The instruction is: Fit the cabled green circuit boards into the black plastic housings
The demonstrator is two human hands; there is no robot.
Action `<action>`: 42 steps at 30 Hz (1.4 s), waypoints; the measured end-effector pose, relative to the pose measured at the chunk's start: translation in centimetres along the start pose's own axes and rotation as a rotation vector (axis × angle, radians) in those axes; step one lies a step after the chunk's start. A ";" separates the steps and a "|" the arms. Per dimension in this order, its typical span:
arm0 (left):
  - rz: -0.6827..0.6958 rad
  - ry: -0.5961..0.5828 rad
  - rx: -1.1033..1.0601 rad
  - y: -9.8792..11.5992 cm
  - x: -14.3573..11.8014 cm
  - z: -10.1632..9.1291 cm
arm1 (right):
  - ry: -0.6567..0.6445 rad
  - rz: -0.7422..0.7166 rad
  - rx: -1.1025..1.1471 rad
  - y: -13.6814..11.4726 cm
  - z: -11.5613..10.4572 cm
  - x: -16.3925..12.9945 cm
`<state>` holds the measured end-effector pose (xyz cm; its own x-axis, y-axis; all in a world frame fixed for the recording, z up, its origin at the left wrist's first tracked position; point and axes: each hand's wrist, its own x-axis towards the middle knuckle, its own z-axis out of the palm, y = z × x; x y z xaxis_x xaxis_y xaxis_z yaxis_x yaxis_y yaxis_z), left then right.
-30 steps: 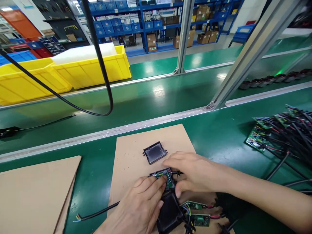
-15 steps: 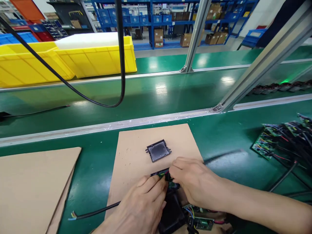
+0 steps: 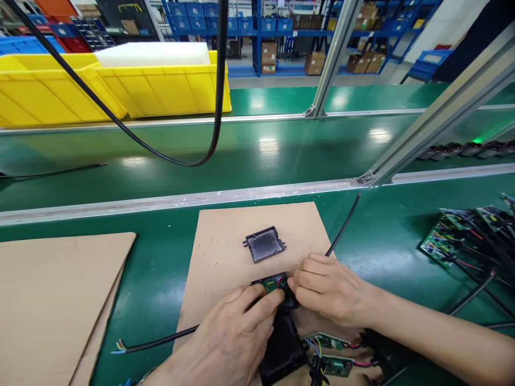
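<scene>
A small black plastic case (image 3: 288, 303) with a green circuit board (image 3: 270, 284) inside lies under my hands on a cardboard sheet (image 3: 217, 236). My left hand (image 3: 237, 332) grips the case from the left, fingertips pressing on the board. At the case's right end my right hand (image 3: 325, 289) pinches a black cable (image 3: 343, 228), whose free end sticks up behind the knuckles. The fingertips partly hide where the cable meets the case. Another black cable (image 3: 161, 341) with bared coloured wires runs out left from beneath my left hand. A shallow black cover (image 3: 264, 244) lies just beyond the case.
Black housings (image 3: 281, 348) and loose wired boards (image 3: 338, 365) lie near my right wrist. More wired boards (image 3: 438, 241) are heaped at the right. Folded cardboard (image 3: 60, 300) lies left. A black cable (image 3: 161, 155) hangs in front, before yellow bins (image 3: 173, 91) and a metal post (image 3: 426, 102).
The cable at my right hand has swung from lying toward the right to pointing up and away. My right hand has shifted slightly right, showing more of the board. The view has moved slightly.
</scene>
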<state>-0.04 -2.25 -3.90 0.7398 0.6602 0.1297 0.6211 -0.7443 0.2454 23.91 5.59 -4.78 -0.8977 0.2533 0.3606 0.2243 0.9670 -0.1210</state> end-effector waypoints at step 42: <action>-0.013 -0.069 0.104 0.9 0.9 -0.8 | -0.089 0.192 -0.028 -2.1 0.2 -0.9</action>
<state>1.02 -2.23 -2.79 0.7455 0.6638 0.0604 0.6514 -0.7448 0.1448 24.18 3.36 -5.03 -0.8670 0.4308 0.2505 0.4039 0.9019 -0.1532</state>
